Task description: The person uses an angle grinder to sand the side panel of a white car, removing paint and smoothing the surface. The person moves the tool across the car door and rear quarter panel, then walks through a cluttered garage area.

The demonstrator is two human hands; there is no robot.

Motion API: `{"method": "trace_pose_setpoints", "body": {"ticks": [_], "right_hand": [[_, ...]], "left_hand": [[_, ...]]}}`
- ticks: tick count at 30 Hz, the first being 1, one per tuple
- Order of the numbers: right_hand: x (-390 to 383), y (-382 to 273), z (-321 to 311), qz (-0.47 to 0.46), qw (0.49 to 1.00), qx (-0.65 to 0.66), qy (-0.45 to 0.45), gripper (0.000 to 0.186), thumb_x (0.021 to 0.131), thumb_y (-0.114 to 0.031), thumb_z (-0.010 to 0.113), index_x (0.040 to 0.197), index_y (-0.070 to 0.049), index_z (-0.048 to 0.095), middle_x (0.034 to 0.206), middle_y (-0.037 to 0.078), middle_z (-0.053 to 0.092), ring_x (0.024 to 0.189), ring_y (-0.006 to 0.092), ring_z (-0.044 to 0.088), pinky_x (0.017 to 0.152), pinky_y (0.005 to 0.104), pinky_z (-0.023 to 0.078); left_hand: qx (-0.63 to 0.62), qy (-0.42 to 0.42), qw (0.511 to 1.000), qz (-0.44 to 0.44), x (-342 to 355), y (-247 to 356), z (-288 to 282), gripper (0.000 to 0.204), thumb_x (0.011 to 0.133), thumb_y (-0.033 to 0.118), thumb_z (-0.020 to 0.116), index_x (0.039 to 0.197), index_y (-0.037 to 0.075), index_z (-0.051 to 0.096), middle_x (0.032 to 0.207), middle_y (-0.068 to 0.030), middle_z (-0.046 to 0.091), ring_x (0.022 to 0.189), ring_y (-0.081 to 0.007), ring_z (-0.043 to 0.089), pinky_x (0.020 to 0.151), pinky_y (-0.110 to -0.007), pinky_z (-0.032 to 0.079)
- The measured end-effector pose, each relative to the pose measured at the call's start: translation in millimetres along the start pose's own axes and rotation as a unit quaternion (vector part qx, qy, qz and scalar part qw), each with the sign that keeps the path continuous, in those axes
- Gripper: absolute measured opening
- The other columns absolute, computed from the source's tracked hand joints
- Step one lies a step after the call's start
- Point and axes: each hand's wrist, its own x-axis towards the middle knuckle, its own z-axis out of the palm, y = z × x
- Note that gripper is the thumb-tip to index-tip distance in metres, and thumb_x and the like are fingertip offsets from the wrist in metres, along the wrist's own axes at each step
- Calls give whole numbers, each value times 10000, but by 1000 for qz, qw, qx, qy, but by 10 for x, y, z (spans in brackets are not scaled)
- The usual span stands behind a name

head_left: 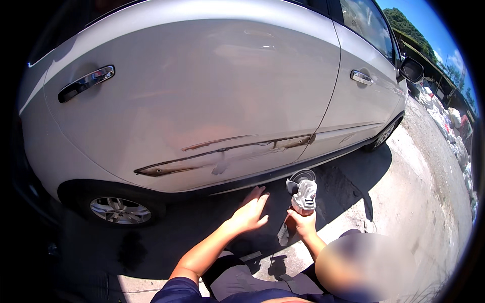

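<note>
Right hand (pixel 303 223) grips a grinder (pixel 305 196), disc (pixel 304 176) seemingly aimed safely away; left hand (pixel 249 212) outstretched, empty, near the car door (pixel 202 101).

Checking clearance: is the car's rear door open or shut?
Shut: the rear door sits flush with the front door, only a thin line between them.

Worn on the head, as the left of a side-by-side pair; looking forward and down over the left hand (pixel 250 212) and right hand (pixel 303 222) at the flank of a silver car. Set close, spreading the rear door (pixel 182 91) across the upper middle. Upright, unmirrored, bending straight edges toward a dark rim. Wide enough to take in rear wheel (pixel 121 211), front wheel (pixel 385 135) and, along the right edge of the ground (pixel 417 202), heaped bags (pixel 457 123).
</note>
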Motion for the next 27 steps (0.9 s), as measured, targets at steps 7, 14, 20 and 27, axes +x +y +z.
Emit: {"method": "trace_pose_setpoints", "body": {"ticks": [7, 14, 20, 27], "right_hand": [[-90, -347, 53, -7, 995, 54, 82, 370, 818, 34, 763, 1168, -9, 648, 985, 87, 704, 902, 191, 711, 845, 345, 580], [49, -604, 41, -11, 996, 85, 35, 366, 817, 1, 774, 1162, -12, 653, 996, 85, 719, 912, 198, 722, 839, 348, 583], [201, -350, -234, 36, 991, 131, 9, 369, 816, 12, 768, 1169, -3, 661, 980, 80, 717, 885, 198, 721, 829, 343, 583], [436, -224, -556, 43, 988, 117, -92, 382, 816, 2, 779, 1182, -3, 670, 991, 80, 719, 903, 182, 706, 846, 339, 576]], "left_hand": [[540, 307, 780, 80, 1960, 366, -2876, 723, 1028, 508, 528, 1633, 174, 315, 1727, -77, 194, 1603, -305, 132, 1297, -504, 117], [558, 242, 779, 153, 2795, 186, -2873, 874, 953, 564, 562, 1624, 70, 298, 1714, -138, 216, 1600, -337, 108, 1284, -585, -4], [628, 244, 729, 122, 2450, 210, -2560, 745, 1038, 554, 473, 1623, 121, 316, 1689, -126, 273, 1566, -330, 231, 1256, -564, 194], [596, 248, 764, 0, 1921, -213, -1972, 813, 1031, 565, 482, 1642, 91, 229, 1697, -225, 184, 1571, -441, 150, 1264, -589, 132]]}}
